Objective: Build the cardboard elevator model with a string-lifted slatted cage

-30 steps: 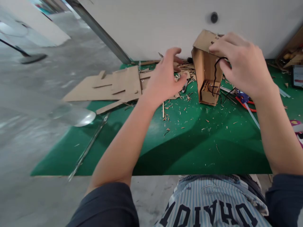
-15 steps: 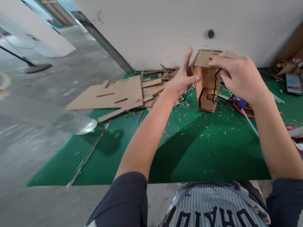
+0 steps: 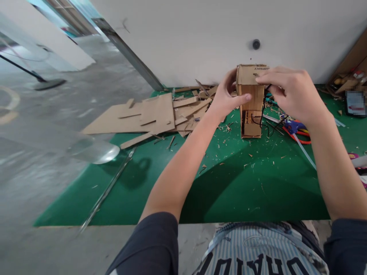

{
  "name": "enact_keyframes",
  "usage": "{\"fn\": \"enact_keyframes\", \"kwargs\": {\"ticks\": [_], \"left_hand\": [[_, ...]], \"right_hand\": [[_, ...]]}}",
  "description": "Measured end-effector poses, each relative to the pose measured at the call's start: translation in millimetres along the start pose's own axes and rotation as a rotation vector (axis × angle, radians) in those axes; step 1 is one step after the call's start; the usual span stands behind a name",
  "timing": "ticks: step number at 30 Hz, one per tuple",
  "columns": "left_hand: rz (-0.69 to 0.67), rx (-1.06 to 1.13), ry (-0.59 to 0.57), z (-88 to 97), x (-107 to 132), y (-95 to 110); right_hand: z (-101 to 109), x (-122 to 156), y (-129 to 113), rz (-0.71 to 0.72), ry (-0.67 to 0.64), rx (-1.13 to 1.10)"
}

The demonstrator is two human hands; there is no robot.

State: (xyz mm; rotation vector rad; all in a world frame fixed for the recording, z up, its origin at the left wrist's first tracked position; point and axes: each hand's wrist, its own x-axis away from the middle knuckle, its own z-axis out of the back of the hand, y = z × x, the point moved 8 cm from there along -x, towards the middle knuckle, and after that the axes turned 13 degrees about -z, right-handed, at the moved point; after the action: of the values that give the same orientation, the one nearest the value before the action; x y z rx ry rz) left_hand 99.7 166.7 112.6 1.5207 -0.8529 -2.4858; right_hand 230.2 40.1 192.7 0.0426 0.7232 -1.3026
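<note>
A tall open-fronted cardboard box [image 3: 249, 76] stands upright at the back of the green table, with printed letters and a small hole in its top panel. My left hand [image 3: 225, 97] grips its left side, thumb across the front and fingers partly hidden behind. At the top right, my right hand [image 3: 292, 91] is closed in a pinch beside the hole. A black cord [image 3: 263, 110] runs from under that hand down to the small cardboard compartment [image 3: 252, 129] inside the base. The hand hides the cord's upper end.
Cardboard sheets and strips [image 3: 157, 112] lie left of the box, with scraps scattered around. Red-handled scissors [image 3: 304, 139] lie right of it, and a phone [image 3: 355, 102] sits farther right. A clear rod [image 3: 110, 191] crosses the table's left end.
My left hand has closed around the box's left side, where its fingers were spread before. The box has turned to face me more squarely. My right hand remains at the top.
</note>
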Motion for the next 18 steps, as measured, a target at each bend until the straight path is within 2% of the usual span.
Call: {"fn": "enact_keyframes", "kwargs": {"ticks": [7,10,15,18], "left_hand": [[-0.009,-0.014,-0.001,-2.8,-0.2,-0.7],[0.017,-0.023,-0.018,-5.8,1.4,-0.4],[0.060,0.086,0.026,-3.9,2.4,-1.1],[0.090,0.085,-0.031,-2.5,2.5,-4.0]], "right_hand": [[-4.1,-2.5,6.6,0.021,0.010,-0.096],[-6.1,-3.3,11.7,-0.024,-0.015,-0.137],[-8.4,-4.2,19.9,-0.129,-0.071,-0.187],[-8.0,-3.7,18.4,-0.131,-0.087,-0.173]]}}
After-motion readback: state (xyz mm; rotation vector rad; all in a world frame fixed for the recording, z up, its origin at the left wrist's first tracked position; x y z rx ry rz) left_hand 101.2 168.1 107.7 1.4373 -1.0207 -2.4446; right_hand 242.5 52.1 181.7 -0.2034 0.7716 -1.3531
